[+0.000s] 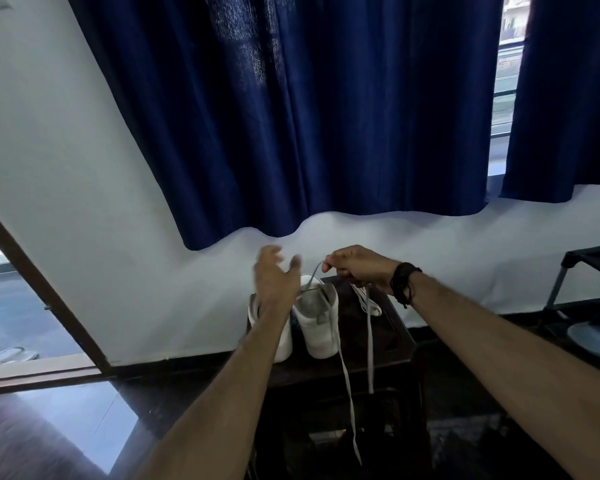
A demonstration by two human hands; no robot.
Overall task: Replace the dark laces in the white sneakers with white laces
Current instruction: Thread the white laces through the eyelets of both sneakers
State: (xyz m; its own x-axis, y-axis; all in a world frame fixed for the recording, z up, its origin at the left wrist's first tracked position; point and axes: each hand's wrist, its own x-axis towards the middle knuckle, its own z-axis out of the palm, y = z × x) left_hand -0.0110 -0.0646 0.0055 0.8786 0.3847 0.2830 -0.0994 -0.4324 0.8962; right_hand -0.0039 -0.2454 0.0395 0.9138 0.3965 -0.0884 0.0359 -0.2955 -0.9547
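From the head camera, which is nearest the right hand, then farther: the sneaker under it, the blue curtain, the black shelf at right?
1. Sneaker, just below and left of the right hand.
2. Blue curtain, above on the wall.
3. Black shelf, far right.

A home room: navy curtains (291,116) over a window, a shoe rack (589,306) with footwear.

Both bare forearms are reaching forward, away from the body. The left hand (274,275) is hovering with fingers spread and loose, blurred. The right hand (357,265) is pinching a lace (314,271) between curled fingers, wrist banded in dark cords.
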